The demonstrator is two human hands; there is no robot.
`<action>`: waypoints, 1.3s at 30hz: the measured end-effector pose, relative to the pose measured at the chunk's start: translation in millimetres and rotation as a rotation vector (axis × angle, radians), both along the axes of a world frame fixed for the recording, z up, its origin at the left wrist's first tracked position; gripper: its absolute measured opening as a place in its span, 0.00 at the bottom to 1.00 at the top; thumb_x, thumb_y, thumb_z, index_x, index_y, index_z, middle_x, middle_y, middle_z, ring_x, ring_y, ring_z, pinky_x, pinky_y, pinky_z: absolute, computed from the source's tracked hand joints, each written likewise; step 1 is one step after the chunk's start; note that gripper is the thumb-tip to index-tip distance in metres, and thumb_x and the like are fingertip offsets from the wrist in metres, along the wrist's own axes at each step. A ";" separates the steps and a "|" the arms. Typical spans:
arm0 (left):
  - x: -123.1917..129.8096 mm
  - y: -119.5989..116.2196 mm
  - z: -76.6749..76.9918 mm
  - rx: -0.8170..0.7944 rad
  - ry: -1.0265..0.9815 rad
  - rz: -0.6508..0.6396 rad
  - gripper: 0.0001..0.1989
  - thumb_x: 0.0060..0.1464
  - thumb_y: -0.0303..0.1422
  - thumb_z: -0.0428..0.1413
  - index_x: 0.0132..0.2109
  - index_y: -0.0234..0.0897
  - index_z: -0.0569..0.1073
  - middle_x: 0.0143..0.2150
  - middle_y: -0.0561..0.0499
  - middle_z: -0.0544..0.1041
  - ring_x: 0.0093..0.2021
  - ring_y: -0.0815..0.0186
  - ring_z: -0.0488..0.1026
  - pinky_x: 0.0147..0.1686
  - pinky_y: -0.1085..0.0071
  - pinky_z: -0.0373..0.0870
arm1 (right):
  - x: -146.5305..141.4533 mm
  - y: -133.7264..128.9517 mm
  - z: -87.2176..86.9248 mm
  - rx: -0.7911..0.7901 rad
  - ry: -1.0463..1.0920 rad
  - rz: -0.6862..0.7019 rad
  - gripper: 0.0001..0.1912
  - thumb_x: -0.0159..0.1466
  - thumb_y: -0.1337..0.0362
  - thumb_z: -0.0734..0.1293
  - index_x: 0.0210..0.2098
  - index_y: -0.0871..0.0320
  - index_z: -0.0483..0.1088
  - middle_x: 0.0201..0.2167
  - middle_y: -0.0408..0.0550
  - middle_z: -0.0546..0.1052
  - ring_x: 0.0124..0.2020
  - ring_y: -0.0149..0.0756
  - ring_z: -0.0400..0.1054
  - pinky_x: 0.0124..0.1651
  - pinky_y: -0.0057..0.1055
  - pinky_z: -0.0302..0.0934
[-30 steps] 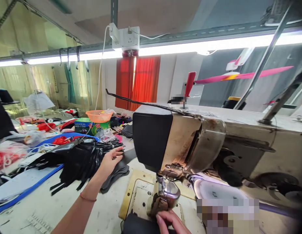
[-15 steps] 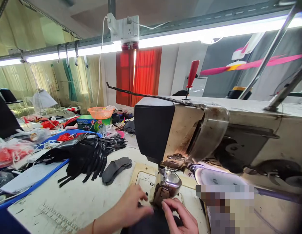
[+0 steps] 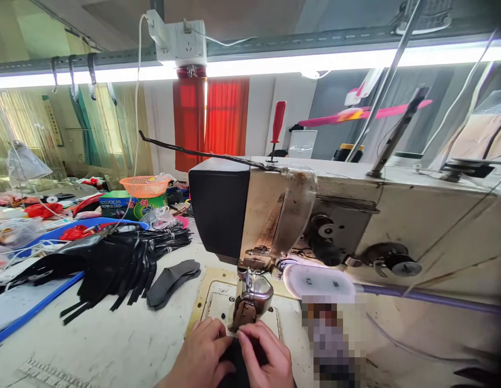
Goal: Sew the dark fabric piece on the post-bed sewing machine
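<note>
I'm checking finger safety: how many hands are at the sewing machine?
2: the left hand on the left of the dark fabric, the right hand on its right, both near the metal foot.

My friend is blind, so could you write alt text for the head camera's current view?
A person's left hand and right hand hold black material at a sewing machine. Grey cut pieces and black fringed strips lie to the left.

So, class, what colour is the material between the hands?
The material is near-black, shown in the head view.
</note>
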State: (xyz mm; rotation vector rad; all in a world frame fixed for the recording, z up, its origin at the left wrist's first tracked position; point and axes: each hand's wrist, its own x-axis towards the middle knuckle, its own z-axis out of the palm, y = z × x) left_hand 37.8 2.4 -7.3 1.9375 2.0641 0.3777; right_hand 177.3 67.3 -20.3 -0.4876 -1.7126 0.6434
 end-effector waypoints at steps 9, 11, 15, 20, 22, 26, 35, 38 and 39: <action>-6.0 -9.9 4.2 0.186 -0.438 0.051 0.09 0.50 0.23 0.56 0.38 0.37 0.78 0.40 0.46 0.79 0.43 0.57 0.75 0.47 0.60 0.69 | -0.3 -0.8 1.1 -0.055 0.018 -0.019 0.04 0.64 0.66 0.67 0.33 0.54 0.74 0.25 0.42 0.74 0.26 0.30 0.69 0.30 0.24 0.62; -8.6 -9.6 14.1 0.129 -0.729 0.147 0.10 0.51 0.25 0.55 0.41 0.37 0.77 0.41 0.47 0.80 0.44 0.59 0.75 0.48 0.63 0.70 | 0.1 -2.1 2.8 -0.063 0.033 -0.035 0.03 0.64 0.65 0.67 0.33 0.55 0.74 0.24 0.42 0.73 0.25 0.30 0.68 0.29 0.24 0.62; -12.4 -8.3 30.1 0.091 -0.985 0.181 0.20 0.49 0.26 0.56 0.51 0.36 0.73 0.48 0.46 0.79 0.50 0.60 0.74 0.54 0.64 0.67 | -0.2 -4.9 2.8 -0.041 0.045 -0.052 0.03 0.62 0.63 0.71 0.35 0.54 0.74 0.24 0.42 0.71 0.23 0.30 0.66 0.26 0.25 0.59; -22.9 -12.5 21.9 0.094 -0.534 0.213 0.10 0.50 0.27 0.57 0.42 0.40 0.76 0.44 0.50 0.79 0.48 0.59 0.72 0.52 0.62 0.66 | -1.2 -6.8 3.3 -0.043 0.055 -0.054 0.02 0.63 0.64 0.69 0.34 0.55 0.73 0.24 0.43 0.71 0.24 0.31 0.65 0.26 0.26 0.58; -26.8 -14.9 15.1 0.051 -0.344 0.219 0.12 0.49 0.28 0.61 0.43 0.40 0.76 0.47 0.49 0.77 0.50 0.58 0.70 0.54 0.61 0.64 | -0.7 -6.7 5.1 -0.046 0.056 -0.039 0.01 0.64 0.66 0.68 0.34 0.55 0.73 0.25 0.43 0.71 0.25 0.30 0.65 0.27 0.25 0.59; -28.3 -16.1 10.2 0.006 -0.189 0.213 0.19 0.47 0.30 0.65 0.47 0.38 0.75 0.49 0.47 0.75 0.52 0.54 0.67 0.53 0.57 0.63 | 0.7 -6.2 7.4 -0.039 0.026 -0.020 0.03 0.64 0.68 0.67 0.33 0.54 0.73 0.24 0.43 0.70 0.24 0.31 0.65 0.28 0.26 0.59; -20.6 -16.1 9.6 0.046 0.005 0.168 0.18 0.49 0.34 0.66 0.48 0.41 0.76 0.47 0.47 0.75 0.49 0.51 0.69 0.50 0.53 0.63 | -1.0 -5.6 3.6 -0.036 0.032 -0.004 0.04 0.64 0.69 0.67 0.33 0.55 0.73 0.24 0.43 0.71 0.25 0.30 0.66 0.29 0.25 0.59; -19.4 -18.6 6.0 0.074 0.045 0.139 0.19 0.49 0.30 0.64 0.50 0.42 0.75 0.46 0.47 0.77 0.47 0.52 0.72 0.49 0.53 0.64 | -0.7 -5.3 2.6 -0.017 -0.001 -0.004 0.05 0.65 0.69 0.66 0.33 0.55 0.72 0.24 0.43 0.71 0.25 0.30 0.66 0.29 0.26 0.60; -19.8 -19.0 5.0 0.113 0.047 0.132 0.19 0.49 0.28 0.64 0.49 0.43 0.75 0.46 0.48 0.77 0.47 0.52 0.72 0.48 0.54 0.65 | -0.2 -5.0 2.3 -0.005 -0.021 -0.005 0.06 0.65 0.69 0.65 0.33 0.55 0.72 0.24 0.43 0.70 0.25 0.30 0.66 0.28 0.26 0.61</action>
